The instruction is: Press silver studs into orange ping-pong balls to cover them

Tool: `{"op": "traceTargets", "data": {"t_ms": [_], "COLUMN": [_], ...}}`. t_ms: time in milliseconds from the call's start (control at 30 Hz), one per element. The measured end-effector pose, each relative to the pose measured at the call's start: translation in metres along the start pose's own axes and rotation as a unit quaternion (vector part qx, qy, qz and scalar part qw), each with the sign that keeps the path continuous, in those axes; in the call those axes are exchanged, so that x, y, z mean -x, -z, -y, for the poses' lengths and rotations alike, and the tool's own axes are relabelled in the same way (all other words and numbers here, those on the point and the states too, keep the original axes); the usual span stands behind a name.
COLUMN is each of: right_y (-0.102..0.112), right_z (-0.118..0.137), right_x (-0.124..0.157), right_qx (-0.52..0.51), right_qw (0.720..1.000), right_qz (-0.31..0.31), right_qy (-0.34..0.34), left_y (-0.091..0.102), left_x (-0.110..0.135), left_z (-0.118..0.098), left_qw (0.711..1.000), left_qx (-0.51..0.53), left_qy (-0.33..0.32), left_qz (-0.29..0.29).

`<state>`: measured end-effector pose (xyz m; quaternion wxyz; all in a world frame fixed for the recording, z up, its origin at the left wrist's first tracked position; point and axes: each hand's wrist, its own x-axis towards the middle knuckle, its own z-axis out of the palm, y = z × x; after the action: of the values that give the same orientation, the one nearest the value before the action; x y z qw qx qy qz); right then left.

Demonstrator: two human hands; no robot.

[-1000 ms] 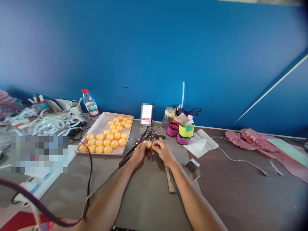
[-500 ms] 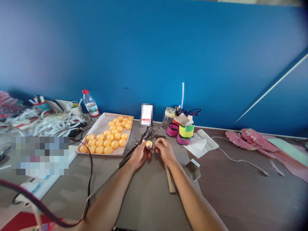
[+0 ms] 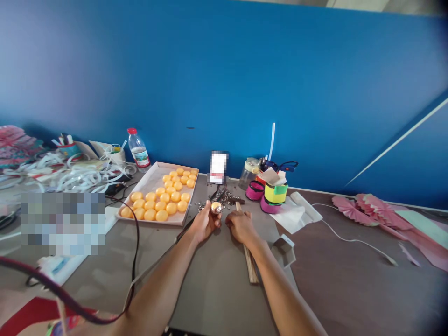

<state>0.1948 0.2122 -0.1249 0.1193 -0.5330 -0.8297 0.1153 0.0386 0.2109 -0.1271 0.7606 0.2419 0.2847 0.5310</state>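
My left hand (image 3: 205, 225) is closed on a yellow-orange ball (image 3: 216, 205), holding it upright between thumb and fingers above the table. Shiny silver bits cover the ball's lower right side. Palm down, my right hand (image 3: 241, 226) lies just right of it, over a wooden strip (image 3: 251, 266) that passes beneath the hand. Its fingers are curled, and whatever is under their tips is hidden. Behind both hands, a heap of small silvery pieces (image 3: 229, 198) is spread on the table.
A white tray (image 3: 149, 179) of similar yellow balls stands left. Behind it is a red-capped bottle (image 3: 139, 151). Right of the heap are a jar (image 3: 249, 172) and magenta and yellow containers (image 3: 275, 193). A dark cable (image 3: 135, 233) loops at left; pink folded paper (image 3: 371, 210) lies right.
My right hand has come away from beside the ball and turned palm down, lower over the wooden strip. My left hand still holds the ball. The view has shifted slightly.
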Motion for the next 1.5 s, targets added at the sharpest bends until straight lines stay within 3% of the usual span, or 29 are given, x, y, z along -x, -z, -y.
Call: {"op": "traceTargets", "data": {"t_ms": [133,200,267,333,433,533,600,667,767,933,1200,1500], "right_y": [-0.005,-0.005,-0.004,-0.002,0.001,0.005,0.008,0.009,0.009,0.005,0.006,0.006], "right_z": [-0.004,-0.005,-0.006,-0.006,-0.002,0.003,0.005,0.007,0.008,0.009,0.01,0.005], "right_x": [-0.003,-0.005,-0.007,-0.009,-0.01,-0.01,-0.009,-0.008,-0.008,-0.009,-0.008,-0.006], "right_qx": [-0.027,-0.099,-0.226,-0.374,-0.556,-0.677,-0.718,-0.733,-0.735,-0.708,-0.714,-0.624], "right_qw": [0.999,0.992,0.967,0.917,0.816,0.725,0.69,0.674,0.67,0.698,0.693,0.773], "right_qz": [-0.03,-0.076,-0.115,-0.133,-0.145,-0.108,-0.07,-0.054,-0.062,-0.062,-0.02,-0.02], "right_qy": [0.003,0.006,-0.007,-0.036,-0.063,-0.061,-0.067,-0.077,-0.081,-0.09,-0.098,-0.108], "left_y": [0.0,0.0,-0.001,-0.001,-0.002,-0.002,-0.001,0.0,0.001,0.003,0.009,0.013], "left_x": [0.0,0.0,0.0,0.0,0.0,0.0,0.0,-0.001,-0.001,-0.001,-0.005,-0.006], "left_z": [0.0,0.0,0.0,0.001,0.002,0.002,0.003,0.003,0.004,0.006,0.011,0.019], "left_qw": [1.0,1.0,1.0,0.999,0.999,0.998,0.999,0.999,0.999,0.996,0.991,0.973], "left_qx": [-0.005,-0.011,-0.023,-0.036,-0.053,-0.054,-0.046,-0.042,-0.051,-0.079,-0.132,-0.22], "left_qy": [0.003,0.0,-0.003,-0.003,0.001,0.005,0.002,0.0,0.007,0.012,0.002,-0.063], "left_qz": [0.0,-0.005,-0.009,-0.013,-0.015,-0.012,-0.01,-0.006,0.007,0.026,0.036,0.024]}}
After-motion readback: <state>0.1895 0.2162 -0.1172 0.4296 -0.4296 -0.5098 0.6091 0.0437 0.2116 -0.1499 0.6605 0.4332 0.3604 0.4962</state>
